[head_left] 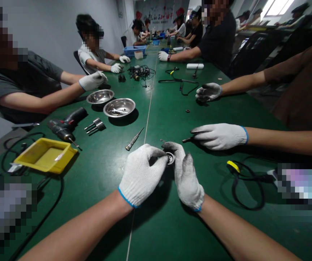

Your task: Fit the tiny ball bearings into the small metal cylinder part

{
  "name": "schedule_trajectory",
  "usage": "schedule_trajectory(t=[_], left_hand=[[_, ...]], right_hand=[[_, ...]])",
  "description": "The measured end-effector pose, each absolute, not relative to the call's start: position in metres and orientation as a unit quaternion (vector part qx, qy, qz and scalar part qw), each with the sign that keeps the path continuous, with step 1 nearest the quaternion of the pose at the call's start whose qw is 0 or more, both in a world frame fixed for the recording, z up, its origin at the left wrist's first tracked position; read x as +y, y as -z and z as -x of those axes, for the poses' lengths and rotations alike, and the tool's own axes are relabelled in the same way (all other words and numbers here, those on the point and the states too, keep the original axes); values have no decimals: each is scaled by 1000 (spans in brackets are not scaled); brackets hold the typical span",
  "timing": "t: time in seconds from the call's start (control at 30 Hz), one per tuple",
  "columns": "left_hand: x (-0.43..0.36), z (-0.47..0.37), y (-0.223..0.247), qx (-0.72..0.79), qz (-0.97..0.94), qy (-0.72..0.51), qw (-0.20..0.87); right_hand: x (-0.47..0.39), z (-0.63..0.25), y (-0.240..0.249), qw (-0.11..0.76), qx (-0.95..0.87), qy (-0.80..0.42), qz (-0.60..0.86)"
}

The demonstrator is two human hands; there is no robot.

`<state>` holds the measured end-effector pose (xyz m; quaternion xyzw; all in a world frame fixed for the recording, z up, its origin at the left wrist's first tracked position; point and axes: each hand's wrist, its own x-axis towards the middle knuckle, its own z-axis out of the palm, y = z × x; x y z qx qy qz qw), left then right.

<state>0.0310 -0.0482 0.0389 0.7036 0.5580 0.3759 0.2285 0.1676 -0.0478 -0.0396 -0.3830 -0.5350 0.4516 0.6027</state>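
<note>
The tray (39,158) lay left of the left hand (143,174), before the drill (66,124). Bowls (129,104) (one holding parts (120,111)) stood behind both.

I'm in a workshop, the kind where many people do small handwork at shared benches. The long green table (167,235) before me runs far down the room, with co-workers (221,32) along both sides, and more people are at another surface off to the right. Those nearest me wear white knitted gloves (221,137), as I do. The tabletop gives it away too: a power drill (59,127), a slim pointed tool (132,143), metal bowls (130,106), a yellow tray (66,159) and a heap of black cables (139,73). Pale walls (50,29) stand around us (the far one bears writing (160,16) I can't make out).
</note>
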Motion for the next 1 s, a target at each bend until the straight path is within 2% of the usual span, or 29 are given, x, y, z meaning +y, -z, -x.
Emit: schedule_trajectory(t=[0.4,0.67,1.0], left_hand=[[-46,-33,-45,592,-703,-321,231],[-41,-34,-56,600,-725,-257,222],[-41,-32,-56,587,-746,-246,198]], right_hand=[[-49,-164,42,606,-498,-508,357],[-48,-165,43,594,-523,-492,361],[-49,-166,41,593,-530,-475,377]])
